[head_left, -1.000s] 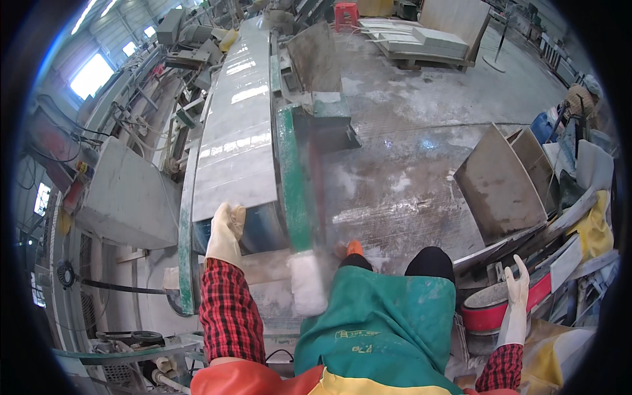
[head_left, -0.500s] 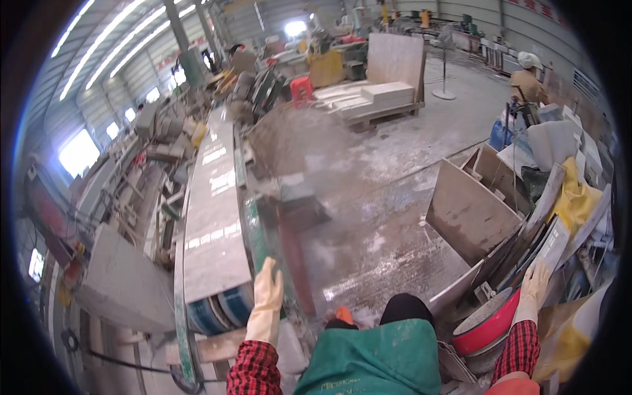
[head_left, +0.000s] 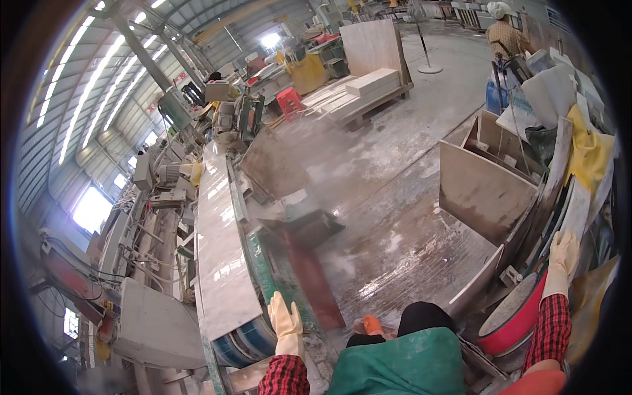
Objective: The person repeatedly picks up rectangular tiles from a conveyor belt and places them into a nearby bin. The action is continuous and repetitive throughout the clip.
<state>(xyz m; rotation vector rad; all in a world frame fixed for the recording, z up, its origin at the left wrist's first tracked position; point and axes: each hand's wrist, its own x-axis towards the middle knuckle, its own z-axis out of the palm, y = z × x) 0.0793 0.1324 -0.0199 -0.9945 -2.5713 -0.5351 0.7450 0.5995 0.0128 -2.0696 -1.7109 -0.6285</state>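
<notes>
My left hand (head_left: 286, 322), in a cream rubber glove, is held with its fingers stretched up and apart, nothing in it. It is beside the green metal side rail (head_left: 264, 263) of a long machine bed. On that bed lies a long, wet grey slab (head_left: 227, 283), with blue rollers (head_left: 242, 342) under its near end. At the right, my gloved right hand (head_left: 561, 263) is at the lower end of a pale, narrow strip (head_left: 578, 210) that leans in a pile. Its fingers point up along the strip and look extended; whether they press on it is unclear.
Below my right arm stands a round red-rimmed drum (head_left: 510, 316). Brown boards (head_left: 487, 191) form a bin ahead of it, with a yellow cloth (head_left: 588, 148) at the right. Farther off are a pallet of slabs (head_left: 368, 92), a red stool (head_left: 289, 104) and another person (head_left: 507, 33).
The view has turned and tipped, shifting the scene. My left hand's fingers look more spread. My right hand stays by the pale strip near the drum.
</notes>
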